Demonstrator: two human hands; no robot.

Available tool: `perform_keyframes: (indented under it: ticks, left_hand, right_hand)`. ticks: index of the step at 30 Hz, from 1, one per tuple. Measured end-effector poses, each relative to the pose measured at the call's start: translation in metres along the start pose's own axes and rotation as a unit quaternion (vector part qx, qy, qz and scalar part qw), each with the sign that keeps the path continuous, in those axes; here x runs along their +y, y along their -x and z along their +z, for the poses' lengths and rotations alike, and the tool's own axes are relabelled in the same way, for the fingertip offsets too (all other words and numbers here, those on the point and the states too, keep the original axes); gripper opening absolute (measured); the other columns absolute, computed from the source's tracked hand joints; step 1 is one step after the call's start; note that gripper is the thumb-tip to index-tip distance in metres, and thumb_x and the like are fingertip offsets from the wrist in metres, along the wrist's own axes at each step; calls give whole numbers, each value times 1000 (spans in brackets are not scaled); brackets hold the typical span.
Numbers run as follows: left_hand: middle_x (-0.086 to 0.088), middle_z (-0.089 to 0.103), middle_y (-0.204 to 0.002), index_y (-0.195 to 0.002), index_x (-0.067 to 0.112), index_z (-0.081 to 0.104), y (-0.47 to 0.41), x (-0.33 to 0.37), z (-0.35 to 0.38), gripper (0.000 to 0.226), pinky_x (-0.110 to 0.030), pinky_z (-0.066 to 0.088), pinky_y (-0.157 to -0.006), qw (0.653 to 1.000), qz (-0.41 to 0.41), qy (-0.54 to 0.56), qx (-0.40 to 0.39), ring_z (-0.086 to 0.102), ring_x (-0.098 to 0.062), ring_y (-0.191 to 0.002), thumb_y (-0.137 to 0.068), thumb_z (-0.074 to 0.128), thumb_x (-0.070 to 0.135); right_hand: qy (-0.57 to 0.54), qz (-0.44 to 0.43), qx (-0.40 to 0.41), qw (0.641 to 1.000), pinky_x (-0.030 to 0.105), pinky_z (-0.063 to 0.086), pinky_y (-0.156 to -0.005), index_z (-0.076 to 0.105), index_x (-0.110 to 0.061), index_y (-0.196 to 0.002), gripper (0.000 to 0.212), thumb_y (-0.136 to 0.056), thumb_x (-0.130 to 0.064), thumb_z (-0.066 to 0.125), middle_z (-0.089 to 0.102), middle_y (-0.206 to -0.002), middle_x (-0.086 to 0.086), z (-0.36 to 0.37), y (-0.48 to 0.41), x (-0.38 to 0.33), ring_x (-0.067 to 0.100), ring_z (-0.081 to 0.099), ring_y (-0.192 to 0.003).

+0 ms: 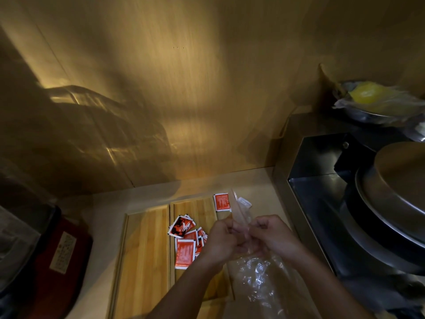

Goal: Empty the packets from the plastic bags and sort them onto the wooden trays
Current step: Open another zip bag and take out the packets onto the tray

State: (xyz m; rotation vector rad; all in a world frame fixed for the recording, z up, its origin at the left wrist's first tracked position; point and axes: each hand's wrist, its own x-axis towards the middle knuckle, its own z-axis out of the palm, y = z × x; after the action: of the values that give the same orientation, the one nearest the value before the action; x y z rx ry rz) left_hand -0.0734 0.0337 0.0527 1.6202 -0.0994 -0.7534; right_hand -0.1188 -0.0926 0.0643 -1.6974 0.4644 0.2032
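Two wooden trays lie side by side on the counter: a left tray [145, 249] with nothing on it and a right tray [195, 209]. Several red and white packets [185, 240] lie in a heap on the right tray. One more red packet [222, 202] rests at that tray's far right corner. My left hand [220, 240] and my right hand [273, 236] are both closed on the twisted top of a clear plastic bag [257, 277], which hangs down between my forearms. A small white packet [245, 201] shows behind the bag's upper end.
A steel box-like unit [322, 180] with large round metal pans [395, 192] stands close on the right. A bowl with a yellow thing under plastic [372, 100] sits above it. A dark red case [59, 261] lies at the left. The wooden wall rises behind the counter.
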Motion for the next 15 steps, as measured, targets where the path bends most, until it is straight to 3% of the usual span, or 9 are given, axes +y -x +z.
perform_keyframes:
  ticks: [4,7,15]
  left_hand:
    - [-8,58,-57,-64,9,55,1,0,-1,25,-19,47,-41,1000,0,-15,18,57,-6,-41,-83,56,-8]
    - [-8,58,-53,-63,11,53,0,-1,2,27,-24,47,-46,998,10,-51,37,56,-10,-40,-81,52,-9]
    - [-6,54,-46,-51,15,53,5,4,0,31,-29,44,-45,981,26,-187,32,51,-18,-36,-78,49,0]
  right_hand:
    - [28,-4,7,1000,19,40,-34,61,-10,-57,28,-83,0,55,55,-42,2,1,0,0,9,50,-32]
    - [74,-14,24,997,19,37,-34,56,-12,-52,31,-80,2,54,53,-39,-1,3,0,-1,8,48,-30]
    - [211,-45,61,974,26,40,-56,52,-18,-53,25,-74,-9,61,53,-54,-2,6,-3,4,10,50,-55]
